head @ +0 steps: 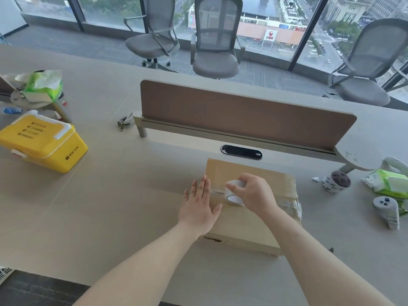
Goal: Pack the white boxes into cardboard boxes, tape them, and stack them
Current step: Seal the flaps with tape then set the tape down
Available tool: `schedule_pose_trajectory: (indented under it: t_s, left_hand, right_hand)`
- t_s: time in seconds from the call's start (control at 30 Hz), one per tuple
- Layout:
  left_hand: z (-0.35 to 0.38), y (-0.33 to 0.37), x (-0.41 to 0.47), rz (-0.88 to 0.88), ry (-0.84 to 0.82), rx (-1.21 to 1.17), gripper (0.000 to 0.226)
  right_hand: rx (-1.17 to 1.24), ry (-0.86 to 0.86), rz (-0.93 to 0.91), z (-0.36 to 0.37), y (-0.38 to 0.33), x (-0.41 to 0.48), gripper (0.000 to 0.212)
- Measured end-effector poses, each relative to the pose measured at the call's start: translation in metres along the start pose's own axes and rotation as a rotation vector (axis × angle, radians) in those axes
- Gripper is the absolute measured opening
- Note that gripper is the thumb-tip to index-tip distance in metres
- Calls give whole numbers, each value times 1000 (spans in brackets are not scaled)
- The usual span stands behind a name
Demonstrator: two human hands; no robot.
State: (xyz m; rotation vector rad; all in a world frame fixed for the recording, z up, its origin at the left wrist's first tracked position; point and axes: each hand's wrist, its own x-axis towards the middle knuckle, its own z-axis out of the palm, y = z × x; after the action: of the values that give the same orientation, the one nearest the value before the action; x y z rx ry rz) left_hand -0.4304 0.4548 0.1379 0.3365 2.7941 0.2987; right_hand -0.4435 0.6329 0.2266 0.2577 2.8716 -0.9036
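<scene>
A person's left hand (199,204), fingers straight, presses flat on the left edge of the closed cardboard box (238,227) at mid-desk while the right hand (254,195) grips a tape roll (233,193) on its seam; a firm anchor and a straight rightward pull should keep the tape smooth.

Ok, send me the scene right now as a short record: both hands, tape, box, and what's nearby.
left hand: flat, fingers straight, on the box's left end
right hand: holds the tape roll on the box top
box: cardboard, flaps closed, on the table
tape: a strip seems to run from the left edge to the roll
white boxes: none visible
right of box: spare roll, controller
far left: yellow case
</scene>
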Motion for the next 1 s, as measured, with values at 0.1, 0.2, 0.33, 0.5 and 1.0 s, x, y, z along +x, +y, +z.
schedule_pose_trajectory:
  t_s: [0.1, 0.2, 0.33, 0.5, 1.0]
  left_hand:
    - [-1, 3, 0, -14, -12, 18, 82]
    - [-4, 5, 3, -17, -10, 68, 81]
    - [-13, 12, 2, 24, 10, 175, 80]
    - [-14, 22, 8, 124, 38, 103, 73]
    - [-13, 34, 12, 87, 13, 212, 81]
  right_hand:
    - [-394, 75, -56, -6, 3, 5, 41]
    - [-443, 33, -24, -9, 9, 8, 37]
    - [-138, -12, -2, -17, 24, 7, 33]
    - [53, 16, 19, -18, 35, 0, 33]
    - [-142, 25, 127, -32, 55, -7, 40]
